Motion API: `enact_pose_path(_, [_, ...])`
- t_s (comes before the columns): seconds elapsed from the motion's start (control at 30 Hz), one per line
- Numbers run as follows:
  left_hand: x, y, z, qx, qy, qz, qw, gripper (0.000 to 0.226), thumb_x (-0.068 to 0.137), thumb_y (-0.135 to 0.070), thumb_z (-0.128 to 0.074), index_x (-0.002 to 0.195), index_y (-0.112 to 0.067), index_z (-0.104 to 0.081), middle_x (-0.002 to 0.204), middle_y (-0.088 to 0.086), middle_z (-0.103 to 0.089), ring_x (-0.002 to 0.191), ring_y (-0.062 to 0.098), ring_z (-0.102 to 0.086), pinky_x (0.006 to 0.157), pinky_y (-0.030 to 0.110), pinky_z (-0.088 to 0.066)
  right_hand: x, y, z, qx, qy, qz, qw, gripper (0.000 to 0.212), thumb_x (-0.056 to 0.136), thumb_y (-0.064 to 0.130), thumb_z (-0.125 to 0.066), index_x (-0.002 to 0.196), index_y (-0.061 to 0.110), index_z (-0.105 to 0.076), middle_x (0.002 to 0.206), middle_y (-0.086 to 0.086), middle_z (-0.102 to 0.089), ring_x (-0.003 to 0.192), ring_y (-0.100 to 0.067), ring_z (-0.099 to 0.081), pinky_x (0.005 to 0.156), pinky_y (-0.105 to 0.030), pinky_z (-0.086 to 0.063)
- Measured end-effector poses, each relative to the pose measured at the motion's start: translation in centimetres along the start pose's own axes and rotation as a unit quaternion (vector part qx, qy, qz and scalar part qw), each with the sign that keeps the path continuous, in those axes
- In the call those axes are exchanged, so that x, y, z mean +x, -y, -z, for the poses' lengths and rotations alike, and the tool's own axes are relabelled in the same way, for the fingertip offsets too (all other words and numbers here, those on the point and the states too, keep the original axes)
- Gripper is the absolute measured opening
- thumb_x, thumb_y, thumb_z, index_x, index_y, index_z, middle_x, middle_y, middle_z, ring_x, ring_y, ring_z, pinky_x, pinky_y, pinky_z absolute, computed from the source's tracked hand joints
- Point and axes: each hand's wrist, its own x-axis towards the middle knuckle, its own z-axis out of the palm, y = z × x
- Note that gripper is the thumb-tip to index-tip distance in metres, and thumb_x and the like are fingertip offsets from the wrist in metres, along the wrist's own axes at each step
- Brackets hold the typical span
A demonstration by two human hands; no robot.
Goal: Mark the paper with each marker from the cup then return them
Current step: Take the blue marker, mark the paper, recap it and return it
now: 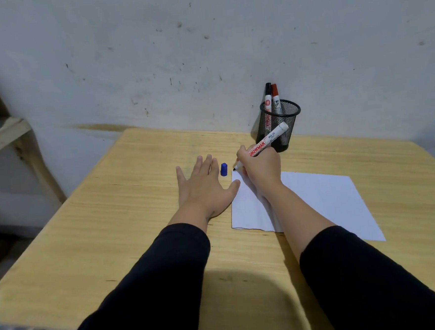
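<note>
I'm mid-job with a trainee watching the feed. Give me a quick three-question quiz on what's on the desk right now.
1. True or false: the blue cap is on the marker held in the right hand.
2. How many markers stand in the mesh cup? A) none B) two C) four
3. Fill in: the left hand lies flat on the ____, its thumb at the paper's edge.

Key:
1. False: the cap stands on the table between the two hands, and the marker's tip is bare at the paper's far left corner.
2. B: a black-capped marker and a red-capped marker.
3. table
</note>
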Motion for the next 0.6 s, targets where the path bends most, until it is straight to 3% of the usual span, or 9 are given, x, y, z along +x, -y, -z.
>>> enact_pose_path(0.13, [-0.04, -0.13, 0.18, 0.004, 0.002, 0.001, 1.0, 0.08, 0.089, -0.066, -0.021, 0.152, -0.019, -0.006, 0.162, -0.006, 0.002, 0.148, 0.013, 0.009, 0.117, 0.058, 0.006, 0.08, -0.14, -0.13, -0.021, 0.007, 0.003, 1.0, 0.031, 0.085, 0.026, -0.061, 0.058, 0.012, -0.054, 0.056, 0.003, -0.056, 0.051, -0.008, -0.051, 0.047, -0.016, -0.038])
enact_pose_path(0.33, [-0.03, -0.16, 0.25, 0.007, 0.004, 0.004, 1.0, 0.08, 0.089, -0.067, -0.021, 0.152, -0.019, -0.006, 0.162, -0.006, 0.002, 0.148, 0.013, 0.009, 0.117, 0.058, 0.005, 0.26, -0.19, -0.22, -0.038, 0.01, 0.002, 0.999, 0.028, 0.083, 0.025, -0.059, 0.066, 0.003, -0.064, 0.062, -0.003, -0.062, 0.056, -0.015, -0.055, 0.053, -0.025, -0.041])
enact_pose_path(0.43, [-0.08, -0.15, 0.22, 0.004, 0.002, 0.004, 1.0, 0.08, 0.089, -0.067, -0.021, 0.152, -0.02, -0.006, 0.162, -0.006, 0.002, 0.148, 0.013, 0.009, 0.117, 0.058, 0.005, 0.16, -0.04, 0.04, 0.01, -0.004, -0.01, 1.0, 0.028, 0.085, 0.021, -0.059, 0.061, 0.008, -0.064, 0.064, -0.003, -0.066, 0.057, -0.011, -0.058, 0.057, -0.023, -0.045])
enact_pose_path(0.6, [-0.06, -0.17, 0.28, -0.002, -0.002, 0.005, 1.0, 0.08, 0.088, -0.067, -0.021, 0.152, -0.02, -0.007, 0.162, -0.006, 0.001, 0.148, 0.012, 0.008, 0.117, 0.057, 0.005, -0.08, 0.21, 0.34, 0.125, -0.03, -0.04, 0.991, 0.026, 0.088, 0.019, -0.059, 0.068, 0.003, -0.064, 0.063, -0.005, -0.064, 0.042, -0.004, -0.053, 0.043, -0.013, -0.044])
